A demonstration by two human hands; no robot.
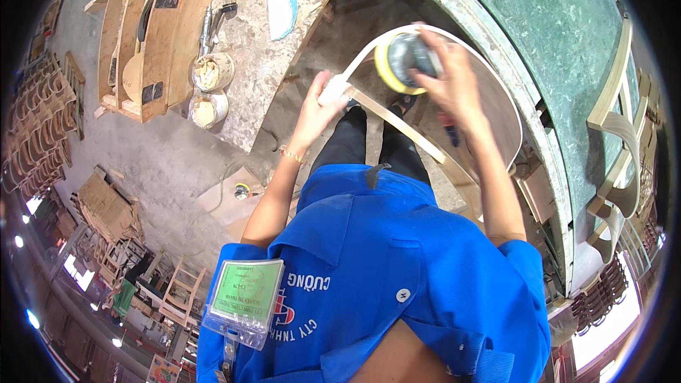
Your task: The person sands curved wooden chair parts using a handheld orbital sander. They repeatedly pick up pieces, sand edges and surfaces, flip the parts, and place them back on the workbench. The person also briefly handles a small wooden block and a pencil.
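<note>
- The right hand (455, 79) grips a round sander (403, 60) with a yellow edge; both look blurry.
- The sander is at the far, bendy part of a wooden frame (397, 125).
- The frame is in front of the person, between the speckled table (259, 71) on the left and the green table (539, 35) on the right.
- The left hand (312, 112) touches the frame's pale left corner; I can't tell how tightly its fingers curl.

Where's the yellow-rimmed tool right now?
Upper part of the head view, right of centre: the yellow-rimmed tool is in the right hand, by the pale curved wooden rim.
</note>
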